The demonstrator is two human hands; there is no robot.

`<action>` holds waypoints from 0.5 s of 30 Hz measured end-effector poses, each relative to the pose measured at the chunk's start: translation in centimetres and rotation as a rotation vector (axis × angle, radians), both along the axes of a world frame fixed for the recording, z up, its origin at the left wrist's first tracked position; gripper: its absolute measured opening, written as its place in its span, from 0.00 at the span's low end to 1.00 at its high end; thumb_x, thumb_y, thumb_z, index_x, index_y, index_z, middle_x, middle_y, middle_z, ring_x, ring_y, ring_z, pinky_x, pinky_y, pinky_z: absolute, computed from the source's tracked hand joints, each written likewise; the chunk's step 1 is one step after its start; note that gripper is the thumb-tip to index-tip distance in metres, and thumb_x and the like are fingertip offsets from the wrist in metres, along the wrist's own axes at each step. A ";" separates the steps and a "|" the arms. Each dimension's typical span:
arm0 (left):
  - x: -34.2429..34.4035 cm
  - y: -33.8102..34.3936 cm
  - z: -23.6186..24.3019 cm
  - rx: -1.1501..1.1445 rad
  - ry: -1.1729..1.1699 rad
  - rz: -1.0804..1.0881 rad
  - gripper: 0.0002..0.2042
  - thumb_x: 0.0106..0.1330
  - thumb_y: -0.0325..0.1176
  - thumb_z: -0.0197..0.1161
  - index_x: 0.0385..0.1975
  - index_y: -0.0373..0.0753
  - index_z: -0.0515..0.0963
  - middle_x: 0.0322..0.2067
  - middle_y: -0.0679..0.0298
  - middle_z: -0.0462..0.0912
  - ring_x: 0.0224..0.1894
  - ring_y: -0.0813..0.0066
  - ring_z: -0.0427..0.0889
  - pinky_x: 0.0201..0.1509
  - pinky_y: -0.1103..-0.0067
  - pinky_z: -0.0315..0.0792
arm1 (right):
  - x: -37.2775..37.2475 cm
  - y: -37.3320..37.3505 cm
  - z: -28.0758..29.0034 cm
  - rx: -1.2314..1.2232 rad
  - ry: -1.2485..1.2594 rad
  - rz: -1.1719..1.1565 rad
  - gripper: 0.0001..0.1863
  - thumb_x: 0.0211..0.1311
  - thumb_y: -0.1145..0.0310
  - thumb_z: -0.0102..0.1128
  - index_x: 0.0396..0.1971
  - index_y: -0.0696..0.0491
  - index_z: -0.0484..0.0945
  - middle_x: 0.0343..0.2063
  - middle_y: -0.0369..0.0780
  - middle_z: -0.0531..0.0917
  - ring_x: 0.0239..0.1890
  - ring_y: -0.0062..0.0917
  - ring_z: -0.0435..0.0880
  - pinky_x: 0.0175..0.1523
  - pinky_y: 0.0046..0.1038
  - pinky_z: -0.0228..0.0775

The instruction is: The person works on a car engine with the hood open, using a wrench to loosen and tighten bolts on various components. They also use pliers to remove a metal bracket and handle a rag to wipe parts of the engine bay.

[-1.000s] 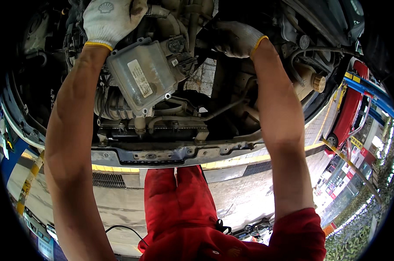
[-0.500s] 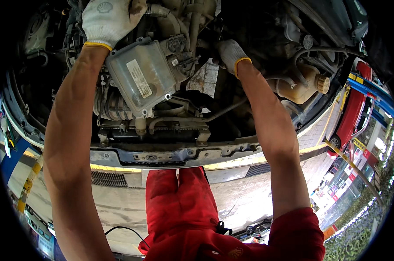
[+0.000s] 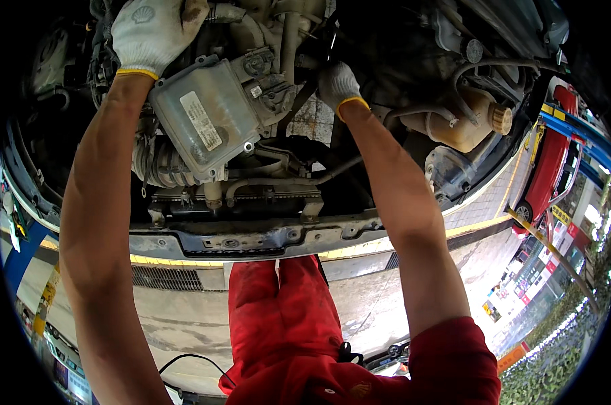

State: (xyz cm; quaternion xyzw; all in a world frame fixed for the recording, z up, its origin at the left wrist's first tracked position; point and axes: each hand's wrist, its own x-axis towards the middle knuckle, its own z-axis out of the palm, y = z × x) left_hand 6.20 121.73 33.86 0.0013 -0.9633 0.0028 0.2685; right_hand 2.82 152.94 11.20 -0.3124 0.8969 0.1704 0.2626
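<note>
In an open engine bay, my left hand [image 3: 150, 35] wears a white knit glove with a yellow cuff. It is beside a ribbed hose end [image 3: 226, 13], above a grey box-shaped housing [image 3: 207, 121] with a pale label. The upper edge of the picture cuts off its fingers. My right hand [image 3: 340, 85], gloved the same way, reaches deep into the gap right of the housing. Its fingers are curled and mostly turned away. A thin shiny metal rod [image 3: 332, 44] rises from the top of this hand; its lower end is hidden.
A yellowed plastic reservoir [image 3: 469, 121] with a tan cap stands right of my right forearm. A black hose [image 3: 339, 173] slants below that hand. The front crossmember [image 3: 251, 239] runs between my body and the engine. A red car [image 3: 548, 165] and a blue lift post are farther right.
Both hands appear shifted slightly left in the picture, along with the engine parts. My right wrist has turned a little, and the shiny rod now shows above that hand.
</note>
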 end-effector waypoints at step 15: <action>-0.3 -0.2 -0.9 0.040 0.020 -0.082 0.08 0.57 0.39 0.65 0.29 0.43 0.83 0.31 0.56 0.82 0.35 0.51 0.82 0.41 0.59 0.75 | 3.2 -2.6 -0.4 -0.318 -0.013 -1.051 0.19 0.73 0.66 0.52 0.59 0.55 0.79 0.56 0.48 0.84 0.58 0.39 0.84 0.62 0.33 0.77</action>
